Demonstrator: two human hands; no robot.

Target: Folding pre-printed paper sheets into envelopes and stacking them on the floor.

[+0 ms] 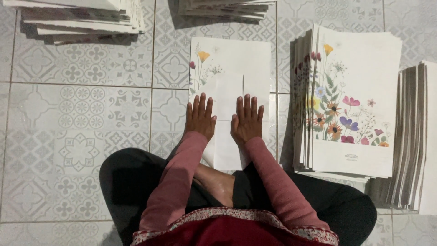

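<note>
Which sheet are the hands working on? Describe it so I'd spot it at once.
On the patterned tile floor, look between the tall flower-printed stack on the right and the person's knees. There lies a single folded sheet, with the left hand and right hand pressing flat on it. Unlike the stacks, it lies alone, with side flaps folded inward.

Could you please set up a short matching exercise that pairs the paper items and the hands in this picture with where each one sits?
Things:
1. Folded white sheet with a flower print at its left edge
2. Tall stack of floral-printed sheets
3. Pile of white sheets
4. Left hand

Places:
A. at the top left on the tiled floor
B. flat on the left flap of the folded sheet
C. to the right of the person's hands
D. directly under both hands, in front of the knees

Pairs: 1-D, 2-C, 3-A, 4-B
</note>
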